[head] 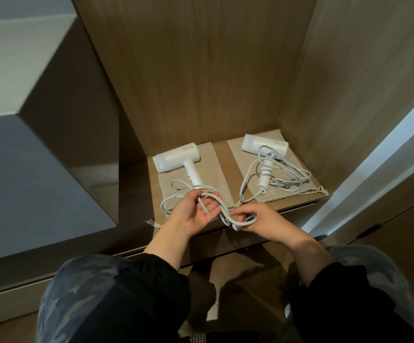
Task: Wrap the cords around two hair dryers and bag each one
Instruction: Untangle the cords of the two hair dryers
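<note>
Two white hair dryers lie on a wooden shelf, each on a flat beige drawstring bag. The left dryer (178, 158) rests on the left bag (214, 169); its pale cord (176, 194) loops toward me. My left hand (196, 209), palm up, has cord loops draped over its fingers. My right hand (258, 220) pinches the cord's plug end near the shelf's front edge. The right dryer (265, 147) lies on the right bag (292, 189) with its cord (290, 174) loosely tangled over the handle.
The shelf (225, 154) sits inside a wooden alcove with a back panel and side walls (349, 95). A grey cabinet block (40, 144) stands at the left. My knees in camouflage trousers (89, 293) are below the shelf edge.
</note>
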`<state>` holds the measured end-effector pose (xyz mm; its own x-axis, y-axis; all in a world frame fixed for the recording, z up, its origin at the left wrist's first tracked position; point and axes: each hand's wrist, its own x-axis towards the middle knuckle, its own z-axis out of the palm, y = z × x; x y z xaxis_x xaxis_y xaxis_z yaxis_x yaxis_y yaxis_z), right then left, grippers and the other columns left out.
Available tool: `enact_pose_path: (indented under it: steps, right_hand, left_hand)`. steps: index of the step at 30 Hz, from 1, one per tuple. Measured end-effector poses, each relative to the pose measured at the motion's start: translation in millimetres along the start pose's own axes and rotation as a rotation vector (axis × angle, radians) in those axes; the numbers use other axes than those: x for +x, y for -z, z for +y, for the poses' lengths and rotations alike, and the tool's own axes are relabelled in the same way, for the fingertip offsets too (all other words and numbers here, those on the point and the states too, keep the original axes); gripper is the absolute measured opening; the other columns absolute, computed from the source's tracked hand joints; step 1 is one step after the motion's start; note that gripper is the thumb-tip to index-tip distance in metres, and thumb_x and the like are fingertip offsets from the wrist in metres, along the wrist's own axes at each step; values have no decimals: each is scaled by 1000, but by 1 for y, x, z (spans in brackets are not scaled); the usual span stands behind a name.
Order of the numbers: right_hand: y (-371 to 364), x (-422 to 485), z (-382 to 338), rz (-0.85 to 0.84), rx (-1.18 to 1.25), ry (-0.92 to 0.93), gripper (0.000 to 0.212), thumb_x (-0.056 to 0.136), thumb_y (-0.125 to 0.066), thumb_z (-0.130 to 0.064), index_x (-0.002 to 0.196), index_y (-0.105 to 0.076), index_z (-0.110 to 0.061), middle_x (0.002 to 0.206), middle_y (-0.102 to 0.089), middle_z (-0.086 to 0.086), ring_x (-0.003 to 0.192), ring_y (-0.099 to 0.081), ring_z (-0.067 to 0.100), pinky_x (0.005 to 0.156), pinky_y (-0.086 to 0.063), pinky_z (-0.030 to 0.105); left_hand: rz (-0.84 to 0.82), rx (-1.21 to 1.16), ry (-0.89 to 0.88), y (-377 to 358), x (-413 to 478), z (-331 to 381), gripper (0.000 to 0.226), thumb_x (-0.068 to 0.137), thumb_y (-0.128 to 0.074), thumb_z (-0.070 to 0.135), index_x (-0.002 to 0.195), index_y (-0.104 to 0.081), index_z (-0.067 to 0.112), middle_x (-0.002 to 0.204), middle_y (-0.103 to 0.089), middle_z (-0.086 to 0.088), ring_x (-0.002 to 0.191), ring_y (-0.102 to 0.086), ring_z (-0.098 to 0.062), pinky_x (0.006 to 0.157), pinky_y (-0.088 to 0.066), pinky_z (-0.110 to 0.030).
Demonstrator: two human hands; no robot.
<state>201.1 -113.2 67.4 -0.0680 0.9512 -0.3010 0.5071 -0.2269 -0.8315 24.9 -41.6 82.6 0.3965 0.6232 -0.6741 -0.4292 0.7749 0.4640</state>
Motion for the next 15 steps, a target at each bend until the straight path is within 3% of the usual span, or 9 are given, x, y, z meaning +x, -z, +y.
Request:
enact_pose_path:
  steps: [6,11,15]
  right_hand:
    - [-5,8,-4,-156,-161,41,30,78,-76,-11,105,-73,-22,106,-66,-10,103,-60,5,96,-44,22]
    - [-1,5,-7,-92,-13,55,5,85,-70,-16,82,-72,-20,84,-68,-3,79,-64,6,74,-46,18]
    - [10,5,3,11,-2,10,15,91,-62,-16,81,-71,-21,86,-71,1,87,-66,16,86,-49,32]
  left_hand:
    - [-9,6,-4,3,0,0,30,98,-50,20,123,-54,3,89,-71,-18,80,-70,-29,76,-56,-46]
    - [-36,109,65,9,-2,2,23,99,-46,21,100,-60,4,96,-71,-18,85,-70,-29,73,-56,-42]
    - [15,449,15,12,-3,4,20,100,-43,21,103,-60,10,96,-70,-10,84,-67,-21,72,-56,-35]
